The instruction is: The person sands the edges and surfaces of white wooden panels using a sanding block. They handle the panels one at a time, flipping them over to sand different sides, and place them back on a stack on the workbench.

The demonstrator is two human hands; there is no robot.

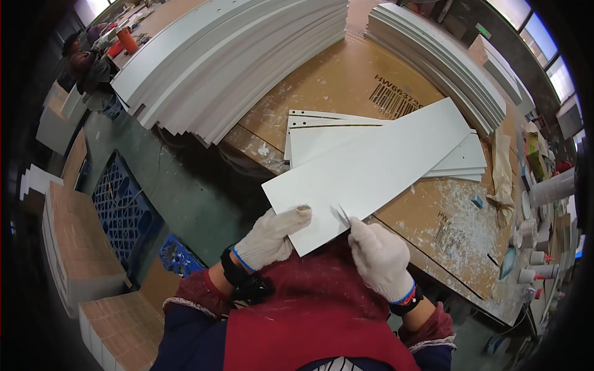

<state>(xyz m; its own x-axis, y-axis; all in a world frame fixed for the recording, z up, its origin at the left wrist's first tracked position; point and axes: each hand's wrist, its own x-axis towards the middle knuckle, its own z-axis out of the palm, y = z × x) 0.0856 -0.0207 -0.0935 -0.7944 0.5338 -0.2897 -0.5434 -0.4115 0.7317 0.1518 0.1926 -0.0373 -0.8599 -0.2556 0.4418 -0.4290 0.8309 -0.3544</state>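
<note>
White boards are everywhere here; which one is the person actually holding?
The long white panel lying slantwise over the small stack. The gloved left hand grips its near end; the right hand holds a thin tool against its edge.

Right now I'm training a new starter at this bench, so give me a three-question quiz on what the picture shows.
1. True or false: the left hand grips the near end of the white panel.
2. What does the right hand hold against the panel's edge? A) a paintbrush B) a thin metal blade C) a tape roll
3. What covers the bench under the panels?

Key
1. True: its grip is on the panel's near corner.
2. B: the small blade touches the near edge.
3. Brown cardboard, speckled with white flecks.
</note>
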